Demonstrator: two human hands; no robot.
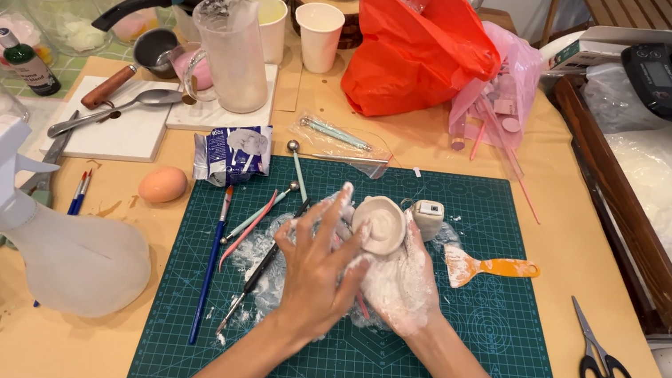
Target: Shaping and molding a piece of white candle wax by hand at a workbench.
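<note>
STEP: shaping a small white clay bowl (380, 223), judged mid-forming | HANDS: both hands hold it, left hand (315, 267) spread over its near side, right hand (403, 276) cupped beneath, clay-smeared | WHERE: over the middle of the green cutting mat (464, 344) | NEXT: likely gentle, even pressing; orange spatula (485, 267) lies just right of bowl
</note>
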